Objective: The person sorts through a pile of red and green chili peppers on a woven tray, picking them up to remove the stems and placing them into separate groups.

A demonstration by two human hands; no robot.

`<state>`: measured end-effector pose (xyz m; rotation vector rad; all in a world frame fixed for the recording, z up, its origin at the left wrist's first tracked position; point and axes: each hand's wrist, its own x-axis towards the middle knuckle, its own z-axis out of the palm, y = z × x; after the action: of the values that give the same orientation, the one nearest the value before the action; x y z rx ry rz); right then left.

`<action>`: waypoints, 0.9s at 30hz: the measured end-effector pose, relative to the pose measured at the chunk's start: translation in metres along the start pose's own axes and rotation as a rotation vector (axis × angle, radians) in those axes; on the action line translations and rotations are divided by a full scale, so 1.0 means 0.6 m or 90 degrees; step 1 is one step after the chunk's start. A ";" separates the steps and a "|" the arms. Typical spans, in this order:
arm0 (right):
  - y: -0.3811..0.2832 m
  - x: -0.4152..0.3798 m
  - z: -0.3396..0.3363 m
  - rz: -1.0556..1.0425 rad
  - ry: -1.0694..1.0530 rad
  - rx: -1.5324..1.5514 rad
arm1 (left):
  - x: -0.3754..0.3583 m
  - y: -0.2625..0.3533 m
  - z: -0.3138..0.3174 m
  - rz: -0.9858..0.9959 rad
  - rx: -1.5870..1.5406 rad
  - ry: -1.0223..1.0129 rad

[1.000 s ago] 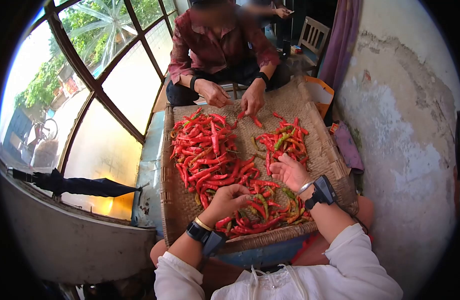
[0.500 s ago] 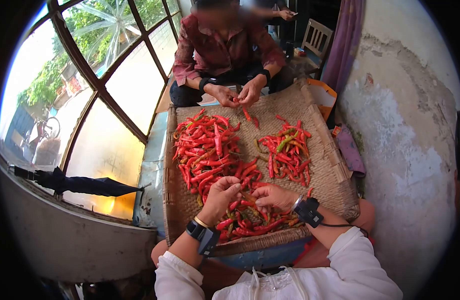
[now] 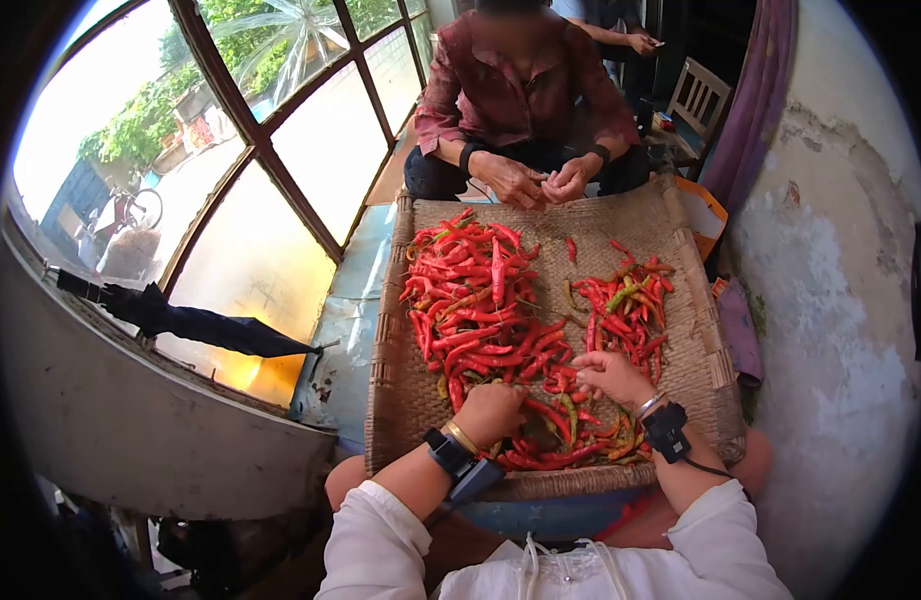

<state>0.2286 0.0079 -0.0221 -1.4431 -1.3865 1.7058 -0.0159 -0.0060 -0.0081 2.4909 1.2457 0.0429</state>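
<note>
A shallow woven tray (image 3: pixel 383 400) in front of me bears red chili peppers in several heaps. My left hand (image 3: pixel 492 412) is curled low over the near heap (image 3: pixel 560 455), where red and some greenish chilies lie mixed. Its fingertips are hidden, so what they grip cannot be made out. To its right, my right hand (image 3: pixel 615 380) hovers between the near heap and the smaller right heap (image 3: pixel 630 305), fingers loosely apart and nothing visible in them. The large red heap (image 3: pixel 470 300) lies beyond my left hand.
Across the tray sits a person in a dark red shirt, both hands (image 3: pixel 540 183) together above the far rim. A folded umbrella (image 3: pixel 210 325) lies along the window ledge at left. A rough wall (image 3: pixel 830 300) stands at right, with a wooden chair (image 3: pixel 695 100) behind.
My hands have moved apart: the left down toward the near heap, the right rightward. The person opposite no longer has a red chili hanging from the fingers. My view has swung left.
</note>
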 end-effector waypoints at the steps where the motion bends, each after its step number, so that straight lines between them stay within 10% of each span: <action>1: 0.005 0.002 0.013 -0.009 -0.087 -0.102 | 0.001 -0.003 0.005 0.010 0.002 0.001; 6: 0.008 -0.006 0.063 -0.110 -0.201 -0.494 | 0.005 0.003 0.011 0.007 0.022 -0.004; 10: -0.006 -0.016 0.075 0.059 -0.315 -0.212 | 0.009 0.000 0.019 0.010 0.027 0.021; 13: 0.027 -0.002 0.085 -0.082 -0.389 -0.349 | 0.009 -0.003 0.025 0.034 0.047 0.006; 18: 0.034 0.002 0.095 0.011 -0.377 -0.354 | 0.011 -0.007 0.031 0.054 0.033 -0.041; 20: 0.045 0.001 0.097 -0.206 -0.331 -0.561 | 0.012 -0.007 0.026 0.073 0.034 -0.057; 27: 0.033 -0.011 0.121 -0.212 -0.263 -0.792 | 0.010 -0.006 0.028 0.110 0.074 -0.034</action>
<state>0.1679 -0.0318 -0.0433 -1.2210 -3.0053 0.8730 -0.0122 -0.0043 -0.0257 2.6757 1.0356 -0.0534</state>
